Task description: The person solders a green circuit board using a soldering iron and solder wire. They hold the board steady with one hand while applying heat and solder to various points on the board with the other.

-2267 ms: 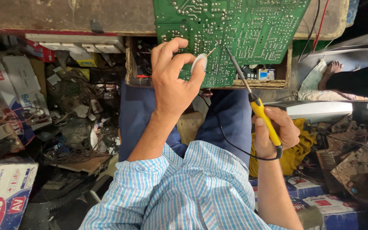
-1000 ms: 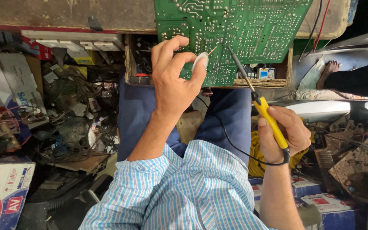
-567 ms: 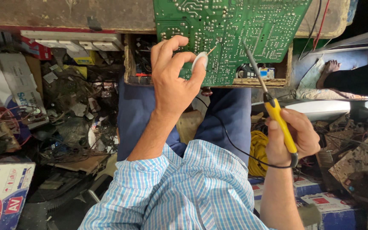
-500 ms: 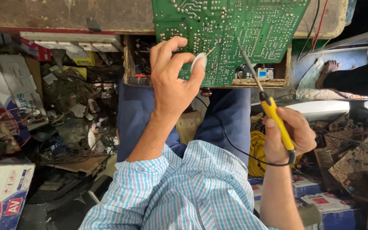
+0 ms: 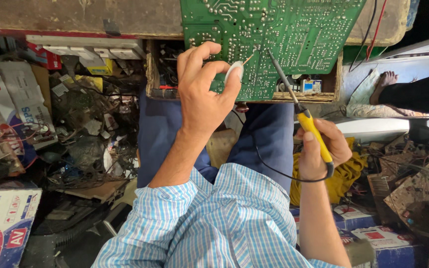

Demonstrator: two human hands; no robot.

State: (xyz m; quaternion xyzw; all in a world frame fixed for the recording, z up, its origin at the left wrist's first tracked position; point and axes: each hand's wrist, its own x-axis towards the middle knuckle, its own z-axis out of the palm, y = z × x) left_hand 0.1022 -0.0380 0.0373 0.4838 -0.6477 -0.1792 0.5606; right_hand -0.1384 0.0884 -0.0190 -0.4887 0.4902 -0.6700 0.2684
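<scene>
A large green circuit board (image 5: 284, 39) lies solder-side up on a worn wooden bench (image 5: 75, 17), overhanging a tray of parts, with cartons and tangled scrap crowding the floor on both sides. The left hand (image 5: 202, 94) is closed in a pinch on a small white spool (image 5: 233, 72), feeding a thin strand of solder (image 5: 247, 59) toward the board. The right hand (image 5: 321, 151) is wrapped around the yellow handle of a soldering iron (image 5: 294, 101), its tip resting on the board just beside the strand's end. The work appears to be at the joint-making step; what follows would call for iron tip and solder meeting steadily on one pad.
</scene>
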